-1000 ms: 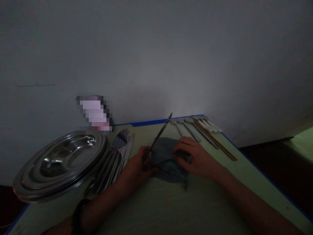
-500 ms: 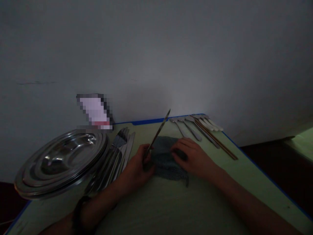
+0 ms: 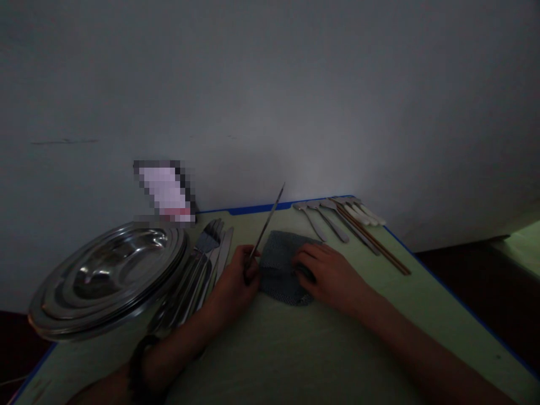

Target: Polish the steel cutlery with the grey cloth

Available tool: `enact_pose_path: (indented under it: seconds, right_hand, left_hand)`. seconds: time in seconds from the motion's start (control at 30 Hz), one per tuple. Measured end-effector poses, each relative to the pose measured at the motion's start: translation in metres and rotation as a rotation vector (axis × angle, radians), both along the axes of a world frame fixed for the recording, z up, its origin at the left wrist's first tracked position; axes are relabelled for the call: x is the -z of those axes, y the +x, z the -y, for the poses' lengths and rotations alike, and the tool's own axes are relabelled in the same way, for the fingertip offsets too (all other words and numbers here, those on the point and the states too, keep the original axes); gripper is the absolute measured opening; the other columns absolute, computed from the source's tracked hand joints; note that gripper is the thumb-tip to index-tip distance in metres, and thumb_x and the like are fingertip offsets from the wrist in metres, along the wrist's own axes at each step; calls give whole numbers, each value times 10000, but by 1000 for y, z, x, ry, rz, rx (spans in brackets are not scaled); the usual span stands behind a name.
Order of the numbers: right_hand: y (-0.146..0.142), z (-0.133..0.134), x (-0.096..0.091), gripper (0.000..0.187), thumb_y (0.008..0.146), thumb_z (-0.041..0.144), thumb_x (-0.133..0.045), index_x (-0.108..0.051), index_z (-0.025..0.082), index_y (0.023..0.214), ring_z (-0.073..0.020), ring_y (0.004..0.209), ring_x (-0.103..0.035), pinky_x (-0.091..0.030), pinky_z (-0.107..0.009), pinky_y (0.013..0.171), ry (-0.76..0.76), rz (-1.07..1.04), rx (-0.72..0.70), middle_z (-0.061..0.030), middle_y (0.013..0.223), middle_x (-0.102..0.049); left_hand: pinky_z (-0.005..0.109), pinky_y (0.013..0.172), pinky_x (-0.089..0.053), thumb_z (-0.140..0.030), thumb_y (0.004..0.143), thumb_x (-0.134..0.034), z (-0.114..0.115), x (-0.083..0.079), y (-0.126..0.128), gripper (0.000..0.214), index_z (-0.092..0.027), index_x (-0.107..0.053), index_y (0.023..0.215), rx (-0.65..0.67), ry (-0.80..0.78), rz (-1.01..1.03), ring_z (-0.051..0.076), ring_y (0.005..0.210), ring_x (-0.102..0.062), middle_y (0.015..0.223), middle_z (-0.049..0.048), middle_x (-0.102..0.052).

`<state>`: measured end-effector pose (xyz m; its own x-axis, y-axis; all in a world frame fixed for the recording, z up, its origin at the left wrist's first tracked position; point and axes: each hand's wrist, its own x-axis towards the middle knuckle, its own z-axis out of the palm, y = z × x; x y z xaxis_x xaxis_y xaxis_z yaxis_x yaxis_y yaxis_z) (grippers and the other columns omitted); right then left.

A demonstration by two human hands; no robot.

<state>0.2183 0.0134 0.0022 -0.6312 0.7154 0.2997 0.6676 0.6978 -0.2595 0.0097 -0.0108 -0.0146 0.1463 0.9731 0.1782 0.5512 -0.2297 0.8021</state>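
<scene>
My left hand [image 3: 236, 284] is closed around the lower end of a table knife [image 3: 270, 218], whose thin blade slants up and away, seen nearly edge-on. Just right of it, a grey-blue cloth [image 3: 276, 259] with a fine weave lies bunched on the table. My right hand [image 3: 327, 270] has its fingers curled and closed on the right part of this cloth. The undersides of the right fingers are hidden. Blade and cloth appear apart from each other.
Stacked metal divided plates [image 3: 46, 306] stand at the left. Beside them lie several forks, knives and other cutlery [image 3: 202, 259]. Metal spoons [image 3: 333, 222], brown chopsticks [image 3: 379, 244] and white-handled cutlery [image 3: 367, 214] line the back right. A blurred-out upright device [image 3: 162, 188] leans against the wall.
The knife in my left hand has shifted slightly left and turned more edge-on. The cloth's near edge has drawn up and looks flatter. My right hand has moved a little.
</scene>
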Motion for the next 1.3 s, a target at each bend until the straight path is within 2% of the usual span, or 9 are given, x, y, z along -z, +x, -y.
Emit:
enact_pose_path:
  seconds: [0.2, 0.4, 0.53, 0.63, 0.77, 0.93, 1.03, 1.13, 1.3]
  right_hand:
    - [2, 6, -14, 114, 771, 153, -495, -526, 191, 874, -151, 821, -528, -433, -297, 742, -136, -314, -32, -37, 875, -571]
    - [2, 8, -9, 175, 787, 354, -553, -590, 197, 854, -189, 874, -503, -405, -349, 779, -214, -57, -153, -48, 901, -548]
    - [1, 5, -3, 200, 872, 308, -431, -597, 196, 877, -177, 867, -515, -420, -351, 792, -199, -50, -161, -50, 882, -561]
    - [0, 1, 0, 208, 873, 228, -404, -565, 196, 1000, -202, 1016, -496, -410, -382, 882, -82, -165, -23, -87, 1064, -545]
    - [0, -4, 9, 353, 856, 230, -410, -453, 205, 1205, -289, 1173, -398, -365, -487, 918, 82, -216, 241, -128, 1346, -379]
    - [-3, -6, 16, 491, 831, 263, -438, -358, 187, 1310, -317, 1011, -472, -358, -505, 815, 43, -76, 286, -135, 1144, -577]
    - [-3, -5, 11, 570, 750, 236, -519, -383, 155, 1298, -315, 944, -491, -345, -497, 802, 30, -69, 309, -135, 1006, -622]
    - [-1, -5, 2, 396, 709, 188, -518, -535, 159, 1103, -243, 815, -539, -385, -409, 750, -111, -247, 364, -95, 881, -633]
    - [1, -11, -4, 140, 717, 283, -536, -581, 190, 811, -171, 667, -548, -398, -294, 604, -571, -841, 403, -17, 723, -604]
  left_hand:
    - [222, 556, -364, -106, 711, -478, -1, -4, 2, 257, -194, -391, 936, -33, -28, 64, 113, 593, -420, 654, -72, -366]
    - [218, 553, -361, -141, 748, -475, -2, -3, -2, 217, -204, -379, 931, -91, -68, 197, 103, 562, -390, 625, -87, -318]
    - [220, 558, -367, -205, 772, -507, -1, -1, -1, 212, -204, -388, 948, -73, -56, 188, 99, 555, -378, 626, -92, -321]
    - [214, 542, -354, -210, 735, -562, -2, -4, 1, 245, -204, -396, 915, -39, -80, 100, 94, 514, -360, 581, -113, -296]
    - [218, 550, -372, -175, 703, -571, -1, -7, 3, 238, -207, -422, 886, -33, -102, 10, 103, 526, -420, 573, -108, -360]
    - [261, 657, -445, -260, 770, -560, 3, -10, 4, 180, -204, -478, 920, 63, -148, 72, 159, 741, -569, 836, -1, -579]
    - [255, 649, -446, -338, 845, -474, 4, -14, 3, 160, -201, -549, 883, 112, -160, 92, 168, 746, -578, 816, 9, -612]
    - [218, 535, -403, -367, 883, -397, 4, -17, 2, 269, -185, -590, 842, 58, -164, 70, 136, 593, -539, 634, -19, -574]
    - [190, 433, -342, -393, 884, -371, 6, -20, 3, 312, -162, -581, 883, 47, -256, 112, 97, 429, -457, 539, -34, -575]
